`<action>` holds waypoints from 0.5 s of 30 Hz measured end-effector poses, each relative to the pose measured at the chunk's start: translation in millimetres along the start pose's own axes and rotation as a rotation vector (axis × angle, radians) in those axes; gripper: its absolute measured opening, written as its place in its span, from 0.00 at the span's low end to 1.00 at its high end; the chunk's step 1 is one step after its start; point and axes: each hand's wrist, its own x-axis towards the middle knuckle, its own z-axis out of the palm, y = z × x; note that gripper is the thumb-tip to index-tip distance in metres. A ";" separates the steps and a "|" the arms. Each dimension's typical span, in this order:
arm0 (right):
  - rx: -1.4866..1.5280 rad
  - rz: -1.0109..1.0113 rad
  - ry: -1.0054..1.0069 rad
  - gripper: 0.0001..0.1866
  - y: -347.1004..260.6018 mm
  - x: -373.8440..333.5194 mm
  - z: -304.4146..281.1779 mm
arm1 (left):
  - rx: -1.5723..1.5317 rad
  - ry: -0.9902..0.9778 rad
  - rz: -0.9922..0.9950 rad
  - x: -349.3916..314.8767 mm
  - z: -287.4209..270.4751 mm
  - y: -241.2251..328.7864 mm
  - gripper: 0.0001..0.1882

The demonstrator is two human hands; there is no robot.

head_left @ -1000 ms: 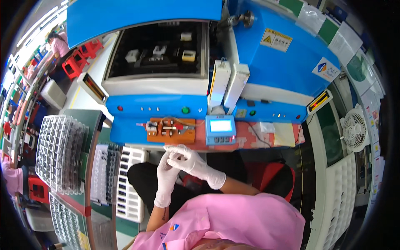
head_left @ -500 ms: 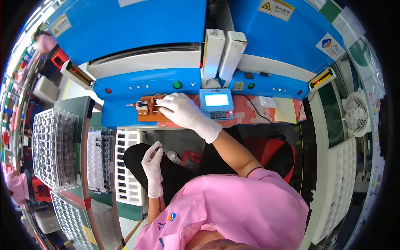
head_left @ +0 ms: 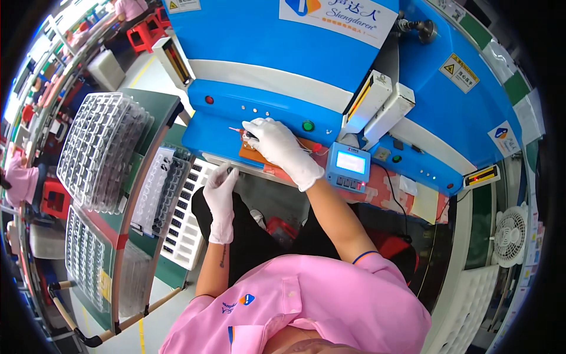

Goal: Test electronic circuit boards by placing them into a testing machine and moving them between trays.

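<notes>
My right hand (head_left: 276, 146), in a white glove, reaches over the orange-brown fixture (head_left: 252, 154) on the blue machine's ledge. Its fingers are closed on a black part (head_left: 250, 135) of that fixture, and the hand hides most of what lies beneath. A thin red-tipped piece (head_left: 235, 129) sticks out to the left of the fingertips. Lower and to the left, my gloved left hand (head_left: 219, 199) is raised in front of the ledge. Thumb and fingertips pinch a small dark piece (head_left: 229, 170), too small to name.
A control box (head_left: 349, 167) with a lit screen stands right of the fixture, beside a green button (head_left: 308, 125). To my left are stacked clear trays (head_left: 97, 153) on a rack and a white tray (head_left: 187, 227) of dark parts. A white fan (head_left: 510, 236) is at far right.
The view has swung, so the bench sits differently. My right hand has shifted left across the fixture onto its black part. My left hand has come up nearer the ledge, still pinching.
</notes>
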 end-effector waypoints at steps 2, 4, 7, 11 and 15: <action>-0.083 0.113 -0.183 0.13 4.1 4.3 13.7 | 0.026 0.062 0.130 16.0 7.2 -4.0 0.14; -0.127 0.169 -0.271 0.13 7.4 5.7 17.1 | 0.113 0.076 0.233 30.1 17.1 -1.1 0.14; 0.037 0.110 0.086 0.13 6.8 2.9 1.8 | 0.290 0.105 0.422 44.3 35.2 2.3 0.14; 0.178 0.159 0.301 0.13 -7.9 -10.8 -50.1 | 0.489 0.193 0.687 54.5 63.1 1.9 0.16; 0.288 0.386 0.331 0.15 -9.0 -51.1 -94.6 | 0.584 0.228 0.638 55.8 78.9 -2.3 0.12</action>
